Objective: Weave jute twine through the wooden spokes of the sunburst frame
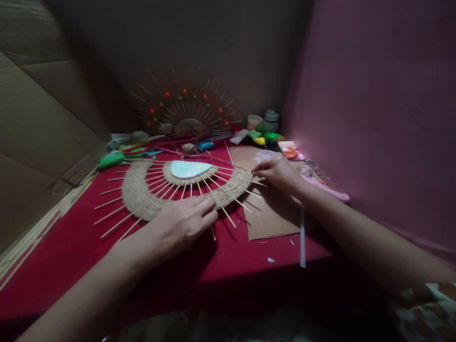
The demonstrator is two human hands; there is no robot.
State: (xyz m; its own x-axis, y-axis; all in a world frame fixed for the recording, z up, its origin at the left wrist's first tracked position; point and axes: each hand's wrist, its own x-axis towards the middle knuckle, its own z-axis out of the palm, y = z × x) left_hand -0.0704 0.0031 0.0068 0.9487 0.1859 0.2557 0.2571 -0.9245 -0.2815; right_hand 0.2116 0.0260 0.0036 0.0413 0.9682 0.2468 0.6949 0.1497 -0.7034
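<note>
A half-round woven twine fan [138, 194] with thin wooden sticks radiating out lies in front of me. A pale blue-green half-disc [188, 168] covers its centre. My left hand [185, 219] is closed on the near edge of the woven band, its thumb partly hidden. At the band's right end, my right hand [274, 172] pinches the twine [242, 168] between thumb and fingers. That strand trails back toward a ball of twine [190, 149] behind the fan.
A finished-looking fan with red flowers [185, 109] leans against the back wall. Cardboard [274, 218] lies under my right hand, beside a pink tool [326, 187]. Colourful packets [261, 137], a cup [254, 121] and a jar [271, 120] stand behind. Long sticks [46, 223] line the left side.
</note>
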